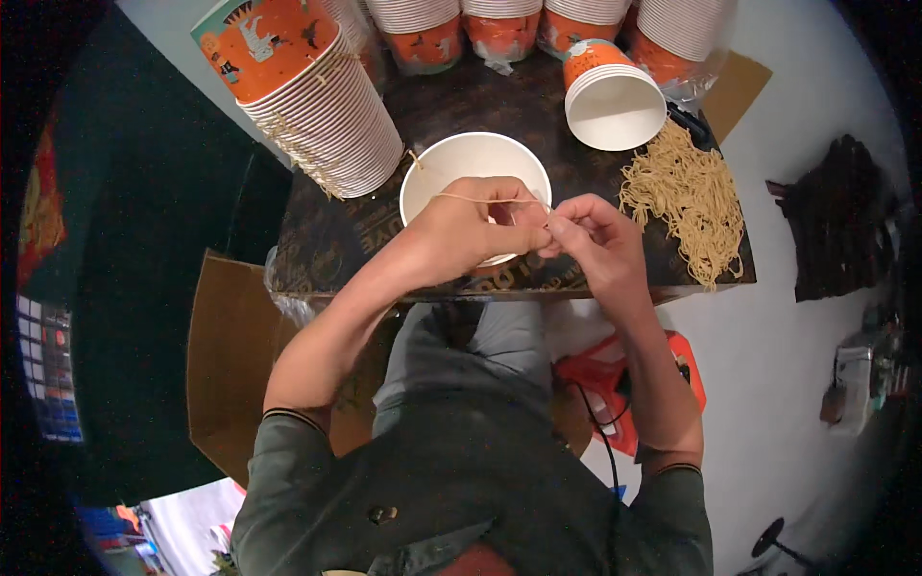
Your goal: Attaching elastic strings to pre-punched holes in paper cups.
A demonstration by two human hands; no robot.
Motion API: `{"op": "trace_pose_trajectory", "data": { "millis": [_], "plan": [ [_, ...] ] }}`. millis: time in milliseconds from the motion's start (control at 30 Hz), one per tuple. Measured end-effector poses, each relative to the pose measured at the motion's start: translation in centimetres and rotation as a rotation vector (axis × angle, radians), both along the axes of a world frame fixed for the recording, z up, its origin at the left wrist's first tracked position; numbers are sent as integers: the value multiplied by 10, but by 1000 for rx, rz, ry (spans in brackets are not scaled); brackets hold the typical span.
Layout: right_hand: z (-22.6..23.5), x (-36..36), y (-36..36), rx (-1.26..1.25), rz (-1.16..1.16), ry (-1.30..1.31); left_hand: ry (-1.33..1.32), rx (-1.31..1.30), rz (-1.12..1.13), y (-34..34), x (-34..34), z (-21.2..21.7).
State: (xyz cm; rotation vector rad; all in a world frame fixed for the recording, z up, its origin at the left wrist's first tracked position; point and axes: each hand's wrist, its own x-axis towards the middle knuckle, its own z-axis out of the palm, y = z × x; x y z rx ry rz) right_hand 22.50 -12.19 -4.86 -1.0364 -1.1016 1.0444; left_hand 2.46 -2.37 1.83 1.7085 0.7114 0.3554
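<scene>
An open white paper bucket (434,165) stands at the near middle of the dark table, its inside facing up. Over its near right rim my two hands meet, hiding part of it. A thin tan string (509,200) runs across the back of my left hand (485,223) toward the fingertips. My left hand is closed with thumb and fingers pinching the string. The right hand (605,248) also pinches it, fingertips touching or nearly touching the left ones. A short knotted end of string (415,159) shows at the bucket's left rim.
To the left leans a tall stack of nested orange buckets (322,115) with strings along its sides. More stacks (423,38) line the back. A shorter bucket stack (615,101) lies tipped at back right, beside a heap of tan strings (687,197). Below left is a cardboard box (230,365).
</scene>
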Motion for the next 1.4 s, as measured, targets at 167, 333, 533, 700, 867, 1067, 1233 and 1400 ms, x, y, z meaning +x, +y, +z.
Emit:
{"op": "trace_pose_trajectory", "data": {
  "millis": [167, 333, 533, 700, 867, 1067, 1233, 1400],
  "plan": [
    [-1, 1, -1, 21, 2, -12, -26, 50, -25, 4, -1, -11],
    [-1, 0, -4, -43, -17, 27, -47, -22, -21, 7, 1, -12],
    [-20, -8, -7, 20, -56, 79, -94, -55, -35, 11, 1, -15],
    [-28, -11, -6, 90, -72, 86, -89, -126, -32, 9, 0, -14],
    [-36, -13, -8, 19, -106, 33, -92, -113, -42, 12, -1, -13],
    [-26, -14, -12, -24, -137, 32, -56, -132, -39, 19, -3, -12],
    [-10, -8, -10, 268, -264, -395, -56, -202, -36, 20, 1, -18],
    [-4, -6, -4, 534, -350, -761, -94, -168, -37, 16, 4, -23]
  ]
}}
